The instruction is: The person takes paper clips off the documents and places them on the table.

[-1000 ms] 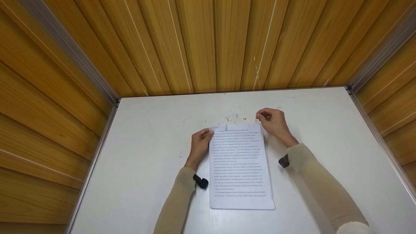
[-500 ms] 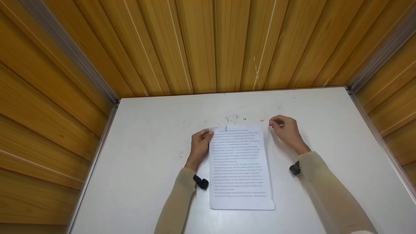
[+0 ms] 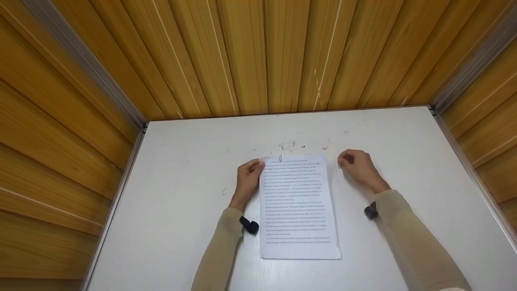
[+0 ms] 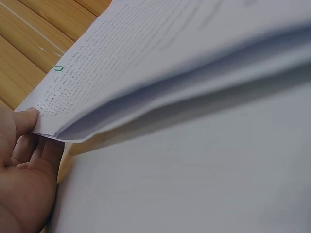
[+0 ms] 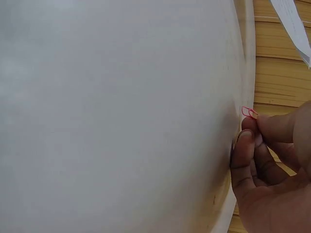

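Left hand (image 3: 247,182): pinching the far left corner of the paper stack (image 3: 297,206), thumb on the printed face and fingers underneath.
Right hand (image 3: 360,166): thumb and finger pressed together on a red paper clip (image 5: 247,112), whose loop juts out past the fingertips; the other fingers are bent in. It is to the right of the stack, apart from it, near its far right corner.
Paper stack: in the middle of the white table (image 3: 181,182), toward the near side, long edges running near to far, printed lines facing up. The words are too small to read.
Left long edge: in the left wrist view the sheets part here, leaving a shadowed gap between upper and lower layers.
Green paper clip (image 4: 59,68): on the far edge of the stack, left of that edge's middle, just to the right of the left hand.
Red clip's place: off the paper, out to the right in the right hand's pinch.
Sleeves: a beige left sleeve (image 3: 218,250) and a matching right sleeve (image 3: 416,238) come in from the near side.
Wrists: a black left device (image 3: 249,226) and a black right device (image 3: 370,211), one on each.
Table marks: small dark specks (image 3: 287,145) just beyond the stack's far edge.
Walls: yellow-brown wood-look panels (image 3: 246,60) at the far side, left and right.
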`<state>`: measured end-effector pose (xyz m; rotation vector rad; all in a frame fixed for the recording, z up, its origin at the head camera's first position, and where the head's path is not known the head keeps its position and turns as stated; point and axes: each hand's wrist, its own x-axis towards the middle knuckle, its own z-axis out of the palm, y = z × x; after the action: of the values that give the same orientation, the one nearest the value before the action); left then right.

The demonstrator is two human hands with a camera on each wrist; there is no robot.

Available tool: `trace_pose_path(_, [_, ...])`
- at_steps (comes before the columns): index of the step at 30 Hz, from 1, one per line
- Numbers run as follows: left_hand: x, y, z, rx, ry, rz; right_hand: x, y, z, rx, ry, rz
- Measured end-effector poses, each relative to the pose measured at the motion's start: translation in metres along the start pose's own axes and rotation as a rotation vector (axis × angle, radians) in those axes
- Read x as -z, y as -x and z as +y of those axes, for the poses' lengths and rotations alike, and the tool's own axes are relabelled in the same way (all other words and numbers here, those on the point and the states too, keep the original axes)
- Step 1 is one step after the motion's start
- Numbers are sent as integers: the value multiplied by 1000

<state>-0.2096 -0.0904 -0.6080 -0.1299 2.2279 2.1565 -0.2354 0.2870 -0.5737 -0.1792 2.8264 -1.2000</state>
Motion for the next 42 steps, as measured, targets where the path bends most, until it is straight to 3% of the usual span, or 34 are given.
trace_pose_path(8, [-1,1,2,7,21,1,2,1,-6,-30,66,-26])
trace_pose_path(24, [0,0,3,-6,14,5,3,-3,-9,-59,75,-28])
trace_pose_path(33, [0,1,0,0,33,-8,0,-9,-20,13,9,19])
trace_pose_path(42, [-1,-1,1,-1,37,9,-11,-24,-52,120,-57,123])
